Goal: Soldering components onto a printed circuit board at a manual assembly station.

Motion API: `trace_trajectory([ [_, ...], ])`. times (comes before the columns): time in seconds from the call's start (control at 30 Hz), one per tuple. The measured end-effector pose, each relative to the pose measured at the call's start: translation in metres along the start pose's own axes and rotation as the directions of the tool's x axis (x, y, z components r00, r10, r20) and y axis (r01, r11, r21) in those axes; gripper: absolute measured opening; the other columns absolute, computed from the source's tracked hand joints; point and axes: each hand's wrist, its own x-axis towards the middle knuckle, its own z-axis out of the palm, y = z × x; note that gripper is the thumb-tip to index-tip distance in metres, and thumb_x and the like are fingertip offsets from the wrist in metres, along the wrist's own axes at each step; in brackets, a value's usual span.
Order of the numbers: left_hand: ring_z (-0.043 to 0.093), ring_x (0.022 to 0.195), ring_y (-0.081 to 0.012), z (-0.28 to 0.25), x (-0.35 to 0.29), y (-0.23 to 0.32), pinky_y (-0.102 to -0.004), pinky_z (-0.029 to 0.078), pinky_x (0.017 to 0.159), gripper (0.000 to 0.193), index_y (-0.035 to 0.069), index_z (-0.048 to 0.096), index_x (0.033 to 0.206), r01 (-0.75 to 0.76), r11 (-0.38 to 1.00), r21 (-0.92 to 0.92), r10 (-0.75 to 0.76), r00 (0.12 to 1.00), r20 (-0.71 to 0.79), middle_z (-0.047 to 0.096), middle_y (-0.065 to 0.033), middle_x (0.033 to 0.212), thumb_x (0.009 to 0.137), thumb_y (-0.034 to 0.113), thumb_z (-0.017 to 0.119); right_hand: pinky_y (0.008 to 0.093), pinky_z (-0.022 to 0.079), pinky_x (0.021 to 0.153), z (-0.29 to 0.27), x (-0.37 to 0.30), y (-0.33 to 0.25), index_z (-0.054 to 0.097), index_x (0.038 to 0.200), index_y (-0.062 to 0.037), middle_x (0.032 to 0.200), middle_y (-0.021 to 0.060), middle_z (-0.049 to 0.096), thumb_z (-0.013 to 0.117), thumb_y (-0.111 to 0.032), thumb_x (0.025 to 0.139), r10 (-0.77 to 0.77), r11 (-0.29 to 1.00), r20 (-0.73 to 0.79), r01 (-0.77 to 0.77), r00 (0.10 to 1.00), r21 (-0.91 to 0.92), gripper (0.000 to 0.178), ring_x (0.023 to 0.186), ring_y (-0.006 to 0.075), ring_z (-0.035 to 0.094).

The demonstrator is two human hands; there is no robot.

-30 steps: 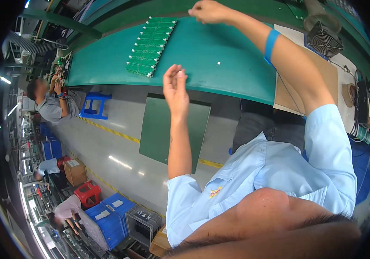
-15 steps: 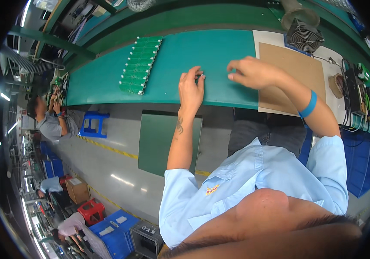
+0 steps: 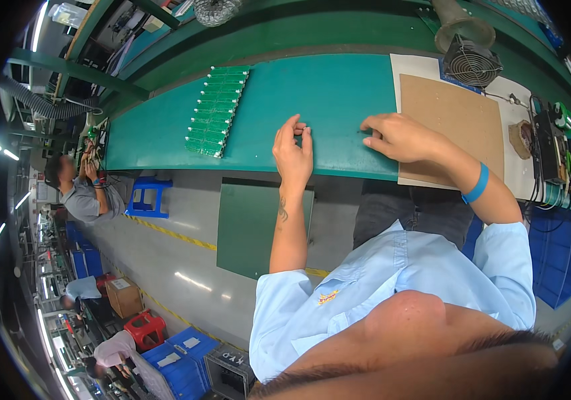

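Note:
My left hand is just above the green mat near its front edge. Its fingers are loosely bent, with the thumb apart from them, and I see nothing held. My right hand hovers close to the left edge of a brown board. Its index finger and thumb point left with a gap between them. A panel of green circuit boards with small white parts along both sides lies on the mat, left of my left hand and apart from it.
A small fan stands behind the brown board. Tools and cables crowd the right end. Below the bench's front edge is a dark green panel. A blue stool and a co-worker are at left.
The whole view has shifted slightly, with the bench now lower in the picture. My right hand has turned, its fingers drawing a little closer to the mat. The circuit board panel stays in place.

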Motion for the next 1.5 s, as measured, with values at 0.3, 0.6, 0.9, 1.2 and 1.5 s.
trace_trajectory([
  [0.3, 0.068, 0.089, -0.0236, 0.005, 0.003, -0.003, -0.0356, 0.056, 0.075, 0.038, 0.001, 0.069, 0.13, -0.041, 0.999, -0.01, 0.04, 0.997, -0.069, 0.075, -0.0081, 0.1, 0.092, -0.002, 0.069, 0.0402, 0.058, 0.086, 0.013, -0.069, -0.008, 0.069, 0.125, 0.0033, 0.113, 0.0184, 0.075, 0.069, -0.012, 0.099, -0.063, 0.99, -0.323, 0.099, 0.944, 0.096, 0.03, 0.097, 0.0338, 0.073],
  [0.6, 0.069, 0.082, -0.02, 0.006, 0.021, -0.017, -0.0324, 0.057, 0.074, 0.039, -0.002, 0.067, 0.13, -0.032, 0.999, -0.016, 0.031, 0.998, -0.055, 0.076, -0.009, 0.096, 0.091, -0.003, 0.07, 0.0259, 0.052, 0.082, 0.017, -0.173, 0.064, 0.072, 0.125, 0.0028, 0.105, 0.0083, 0.073, 0.069, -0.009, 0.103, 0.3, 0.922, -0.578, -0.076, 0.759, 0.379, 0.026, 0.088, 0.0157, 0.064],
  [0.9, 0.068, 0.077, -0.0178, 0.008, 0.055, -0.023, -0.0302, 0.057, 0.073, 0.038, -0.003, 0.067, 0.128, 0.073, 0.997, -0.037, -0.076, 0.993, -0.087, 0.075, -0.0082, 0.092, 0.091, -0.003, 0.072, 0.0258, 0.052, 0.083, -0.002, -0.214, 0.12, 0.072, 0.125, 0.0021, 0.105, 0.0075, 0.073, 0.068, -0.013, 0.106, 0.359, 0.918, -0.712, -0.093, 0.603, 0.385, 0.025, 0.09, 0.0153, 0.063],
  [1.2, 0.069, 0.078, -0.0177, 0.01, 0.057, -0.026, -0.0296, 0.057, 0.074, 0.039, -0.002, 0.067, 0.128, 0.092, 0.996, -0.018, -0.094, 0.979, -0.181, 0.077, -0.0073, 0.094, 0.09, -0.002, 0.074, 0.0269, 0.053, 0.084, 0.014, -0.22, 0.122, 0.072, 0.124, 0.0021, 0.105, 0.0085, 0.074, 0.068, -0.012, 0.106, 0.348, 0.895, -0.712, 0.011, 0.609, 0.447, 0.023, 0.09, 0.0161, 0.065],
  [1.5, 0.072, 0.086, -0.0198, 0.01, 0.048, -0.018, -0.0304, 0.058, 0.076, 0.04, 0.0, 0.07, 0.128, 0.012, 0.993, 0.117, -0.01, 1.0, -0.015, 0.08, -0.0113, 0.11, 0.09, 0.003, 0.079, 0.028, 0.054, 0.083, 0.037, -0.176, 0.062, 0.072, 0.121, 0.0036, 0.102, 0.0103, 0.075, 0.071, -0.003, 0.1, 0.108, 0.854, -0.605, 0.238, 0.789, 0.463, 0.021, 0.088, 0.0174, 0.066],
])
